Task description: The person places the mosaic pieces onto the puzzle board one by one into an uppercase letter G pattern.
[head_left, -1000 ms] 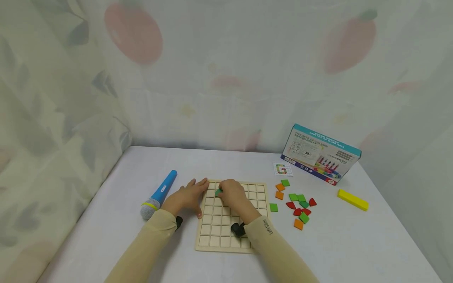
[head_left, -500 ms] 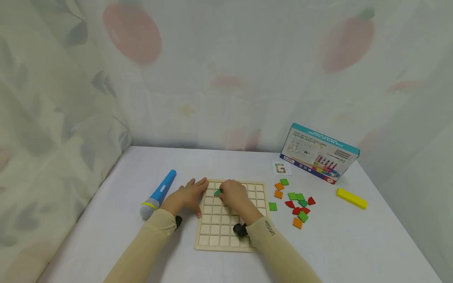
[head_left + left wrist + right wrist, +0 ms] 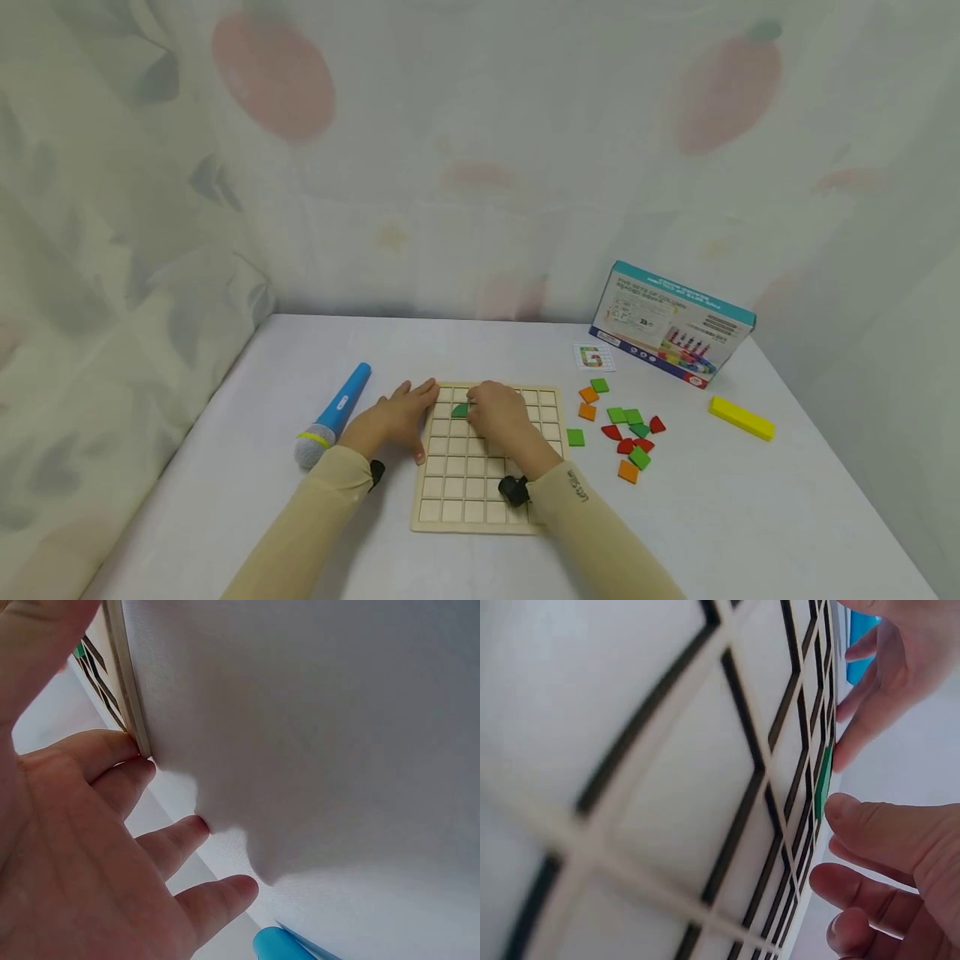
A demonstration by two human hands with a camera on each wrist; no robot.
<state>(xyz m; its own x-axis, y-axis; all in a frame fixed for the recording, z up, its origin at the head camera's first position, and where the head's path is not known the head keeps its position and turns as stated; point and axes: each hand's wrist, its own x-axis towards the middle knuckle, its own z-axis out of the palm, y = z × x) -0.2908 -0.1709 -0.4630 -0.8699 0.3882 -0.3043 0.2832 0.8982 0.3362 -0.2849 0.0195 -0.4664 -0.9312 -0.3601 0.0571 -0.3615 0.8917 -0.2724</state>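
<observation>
A wooden grid board (image 3: pixel 455 467) lies flat in front of me. One dark green tile with a rounded side (image 3: pixel 460 411) lies in a square of the second row from the far edge. My right hand (image 3: pixel 501 414) is over the board just right of that tile; in the right wrist view its thumb tip (image 3: pixel 843 807) is right at the green tile's edge (image 3: pixel 823 782), with the other fingers loosely bent and nothing between them. My left hand (image 3: pixel 393 419) spreads its fingers along the board's left side, index fingertip at the far left corner and thumb lower down that side.
A blue toy microphone (image 3: pixel 341 406) lies left of the board. To the right are several loose green, orange and red tiles (image 3: pixel 628 472), a pattern card (image 3: pixel 595 357) and a yellow bar (image 3: pixel 741 418). A printed box (image 3: pixel 672 325) stands at the back right.
The right hand has shifted slightly right, away from the dark green tile, so more of the tile shows. The left hand keeps its place at the board's side.
</observation>
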